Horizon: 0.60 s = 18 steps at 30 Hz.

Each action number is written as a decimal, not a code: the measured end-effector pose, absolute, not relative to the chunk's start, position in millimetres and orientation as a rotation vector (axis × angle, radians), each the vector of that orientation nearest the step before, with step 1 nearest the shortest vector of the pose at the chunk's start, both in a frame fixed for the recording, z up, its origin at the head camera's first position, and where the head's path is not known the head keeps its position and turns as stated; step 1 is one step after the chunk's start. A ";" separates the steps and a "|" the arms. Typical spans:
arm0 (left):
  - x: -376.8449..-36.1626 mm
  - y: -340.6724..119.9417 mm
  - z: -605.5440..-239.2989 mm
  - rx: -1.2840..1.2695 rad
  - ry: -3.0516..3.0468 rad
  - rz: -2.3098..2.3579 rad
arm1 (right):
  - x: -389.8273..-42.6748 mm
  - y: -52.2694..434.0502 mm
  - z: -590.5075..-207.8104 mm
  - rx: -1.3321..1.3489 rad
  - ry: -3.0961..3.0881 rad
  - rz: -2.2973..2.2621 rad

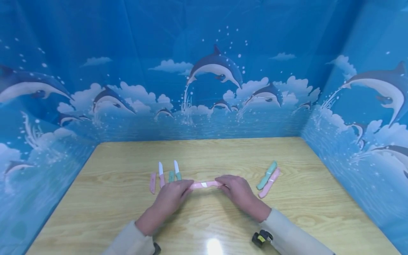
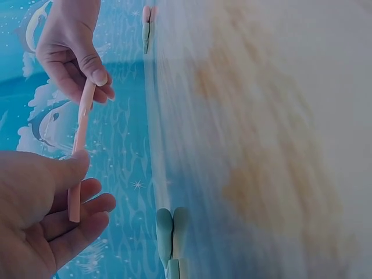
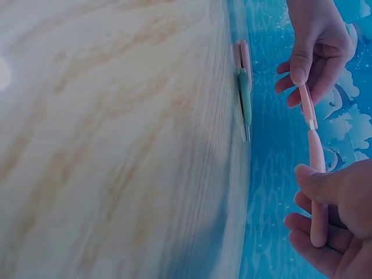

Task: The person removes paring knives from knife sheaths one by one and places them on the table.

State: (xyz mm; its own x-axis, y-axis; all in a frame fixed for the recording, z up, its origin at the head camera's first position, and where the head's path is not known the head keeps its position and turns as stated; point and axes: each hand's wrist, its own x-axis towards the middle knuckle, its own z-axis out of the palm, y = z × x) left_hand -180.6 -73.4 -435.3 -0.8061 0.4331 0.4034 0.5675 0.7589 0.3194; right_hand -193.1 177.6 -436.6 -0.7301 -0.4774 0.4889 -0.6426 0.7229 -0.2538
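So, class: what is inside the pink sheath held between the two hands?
Between the pink plastic sheath and pink handle a short strip of white blade shows. The rest of the blade is covered by the sheath; both ends are hidden by the fingers.

Each hand [image 1: 172, 199] hides 1 end of the pink knife [image 1: 205, 184]; both forearms are cropped.

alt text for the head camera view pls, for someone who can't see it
Two hands, the left hand and right hand, hold a pink sheathed knife by its ends above a wooden table. More small pink and green knives and sheaths lie to either side, and a blue dolphin backdrop surrounds the table.
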 end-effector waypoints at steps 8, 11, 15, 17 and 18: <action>-180.0 -74.8 -437.3 -0.775 -2.655 -0.619 | -192.7 181.9 -439.9 0.838 -2.581 0.612; -179.8 -75.9 -438.0 -0.779 -2.651 -0.622 | -192.8 183.2 -440.3 0.838 -2.584 0.610; -179.6 -77.0 -438.6 -0.777 -2.641 -0.620 | -192.2 184.8 -440.1 0.822 -2.601 0.611; -179.6 -77.3 -439.1 -0.771 -2.638 -0.619 | -192.0 185.8 -440.5 0.809 -2.617 0.615; -179.5 -77.4 -439.3 -0.767 -2.638 -0.621 | -191.9 186.4 -440.9 0.804 -2.624 0.619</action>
